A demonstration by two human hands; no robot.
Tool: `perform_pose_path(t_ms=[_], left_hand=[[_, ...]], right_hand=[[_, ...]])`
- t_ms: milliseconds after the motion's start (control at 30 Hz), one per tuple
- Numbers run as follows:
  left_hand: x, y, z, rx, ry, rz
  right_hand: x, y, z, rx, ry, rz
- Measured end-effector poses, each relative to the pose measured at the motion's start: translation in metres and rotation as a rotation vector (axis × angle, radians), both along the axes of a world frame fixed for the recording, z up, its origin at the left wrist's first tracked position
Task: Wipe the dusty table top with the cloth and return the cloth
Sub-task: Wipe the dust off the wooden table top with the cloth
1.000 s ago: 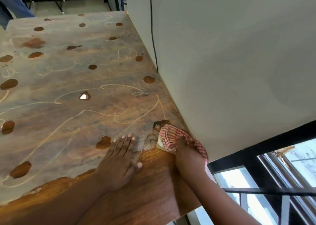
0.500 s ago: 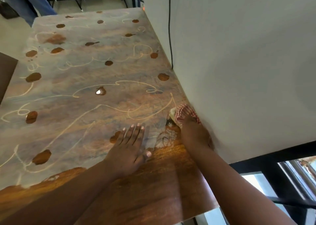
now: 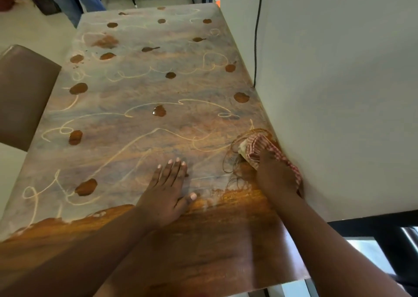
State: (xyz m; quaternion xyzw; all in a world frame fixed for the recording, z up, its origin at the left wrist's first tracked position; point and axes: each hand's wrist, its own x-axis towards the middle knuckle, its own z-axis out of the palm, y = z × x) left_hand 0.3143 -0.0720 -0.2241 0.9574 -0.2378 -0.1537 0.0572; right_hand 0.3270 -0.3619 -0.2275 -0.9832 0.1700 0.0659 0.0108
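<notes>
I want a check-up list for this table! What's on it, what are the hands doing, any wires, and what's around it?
Surface: wooden table top is clean along the near strip, dusty grey beyond, with finger squiggles and brown wet-looking spots.
Job's things: red checked cloth lies bunched at the wall edge.
Clutter: nothing seen.
Hands: left hand lies flat on the table; right hand presses on the cloth.
Cables: black cable hangs down the wall.
Surroundings: brown chair back at left; window frame at right; a person's jeans beyond the far end.

red-checked cloth (bunched), on dusty table top
</notes>
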Motion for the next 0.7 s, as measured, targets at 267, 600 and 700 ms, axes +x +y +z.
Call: perform_pose_path(t_ms=[267,600,700], left_hand=[[-0.005,0.009,-0.005,0.010,-0.008,0.011],[-0.014,0.016,-0.008,-0.013,0.026,0.064],[-0.015,0.020,-0.005,-0.008,0.018,0.075]], right_hand=[[-0.045,0.024,-0.011,0.277,0.081,0.424],[-0.018,0.080,-0.011,0.380,0.010,0.382],[-0.039,0.058,-0.014,0.432,0.063,0.571]])
